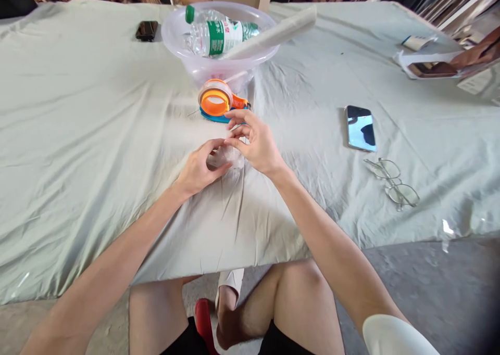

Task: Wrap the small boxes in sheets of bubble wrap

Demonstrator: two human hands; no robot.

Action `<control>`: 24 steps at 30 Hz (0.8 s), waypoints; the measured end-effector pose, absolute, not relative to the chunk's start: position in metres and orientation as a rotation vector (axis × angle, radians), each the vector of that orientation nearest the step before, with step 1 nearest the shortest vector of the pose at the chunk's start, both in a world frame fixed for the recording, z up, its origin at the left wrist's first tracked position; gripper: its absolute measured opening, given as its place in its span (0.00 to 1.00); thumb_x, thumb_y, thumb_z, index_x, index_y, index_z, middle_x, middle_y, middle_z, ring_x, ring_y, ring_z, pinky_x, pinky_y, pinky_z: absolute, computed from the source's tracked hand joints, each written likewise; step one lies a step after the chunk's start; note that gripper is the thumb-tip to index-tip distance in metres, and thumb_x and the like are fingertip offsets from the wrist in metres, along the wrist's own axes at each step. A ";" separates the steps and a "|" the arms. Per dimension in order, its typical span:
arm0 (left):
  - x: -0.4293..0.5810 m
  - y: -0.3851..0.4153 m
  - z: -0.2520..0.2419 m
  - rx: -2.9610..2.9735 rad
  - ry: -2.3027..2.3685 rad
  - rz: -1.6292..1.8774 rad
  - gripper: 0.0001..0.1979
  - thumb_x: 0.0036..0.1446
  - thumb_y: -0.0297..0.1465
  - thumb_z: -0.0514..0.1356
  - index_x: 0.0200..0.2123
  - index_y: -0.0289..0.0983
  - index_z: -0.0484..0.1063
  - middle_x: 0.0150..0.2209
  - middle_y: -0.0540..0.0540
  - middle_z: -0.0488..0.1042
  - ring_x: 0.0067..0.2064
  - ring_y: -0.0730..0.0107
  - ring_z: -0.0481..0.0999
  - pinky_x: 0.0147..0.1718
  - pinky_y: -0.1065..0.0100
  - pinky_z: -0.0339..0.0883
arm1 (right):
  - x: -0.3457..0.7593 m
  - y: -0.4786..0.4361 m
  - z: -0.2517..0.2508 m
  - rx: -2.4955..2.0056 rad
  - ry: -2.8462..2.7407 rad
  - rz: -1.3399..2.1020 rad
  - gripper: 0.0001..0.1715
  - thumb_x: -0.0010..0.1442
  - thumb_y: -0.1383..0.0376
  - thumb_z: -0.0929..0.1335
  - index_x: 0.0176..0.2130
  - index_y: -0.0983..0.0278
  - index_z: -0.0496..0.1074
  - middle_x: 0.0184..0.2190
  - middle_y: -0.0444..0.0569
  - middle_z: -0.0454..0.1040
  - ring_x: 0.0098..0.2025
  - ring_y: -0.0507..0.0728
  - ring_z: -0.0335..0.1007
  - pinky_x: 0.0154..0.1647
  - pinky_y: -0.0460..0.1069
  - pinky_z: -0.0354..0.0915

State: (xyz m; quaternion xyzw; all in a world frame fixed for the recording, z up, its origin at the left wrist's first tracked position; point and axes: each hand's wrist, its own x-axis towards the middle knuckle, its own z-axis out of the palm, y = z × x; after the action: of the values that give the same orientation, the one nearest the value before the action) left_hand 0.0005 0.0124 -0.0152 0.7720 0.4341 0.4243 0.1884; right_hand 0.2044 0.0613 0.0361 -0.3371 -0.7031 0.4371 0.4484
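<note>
Between my hands on the cloth lies a clear, crumpled-looking plastic piece [236,160], its exact kind hard to make out. My left hand [201,166] curls around its left side, thumb in front and fingers behind. Over its top, my right hand [258,144] has thumb and fingers bent together close to the left fingertips; whatever they pinch is too small to see. Just beyond the fingers stands an orange and blue tape dispenser [215,102] with a roll of clear tape on it.
Behind the dispenser, a translucent plastic basin [222,70] holds a green-labelled bottle [221,36] and a whitish roll [279,31]. A phone [360,128] and glasses [392,182] lie to the right. A small black object [147,30] sits far left. Wrinkled pale cloth [97,136] covers the table.
</note>
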 end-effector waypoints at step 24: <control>0.000 0.006 -0.017 2.411 1.248 1.158 0.11 0.75 0.35 0.65 0.57 0.44 0.77 0.64 0.41 0.82 0.63 0.56 0.86 0.53 0.61 0.86 | 0.195 0.065 0.010 -0.940 -1.576 1.018 0.16 0.62 0.65 0.76 0.49 0.52 0.78 0.44 0.46 0.81 0.47 0.60 0.82 0.58 0.59 0.81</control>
State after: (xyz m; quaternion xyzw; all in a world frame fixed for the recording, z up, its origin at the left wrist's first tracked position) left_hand -0.0003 0.0058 -0.0172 0.8132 0.4209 0.3906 0.0948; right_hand 0.1950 0.0645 0.0103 -0.3884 -0.6510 0.4207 0.4983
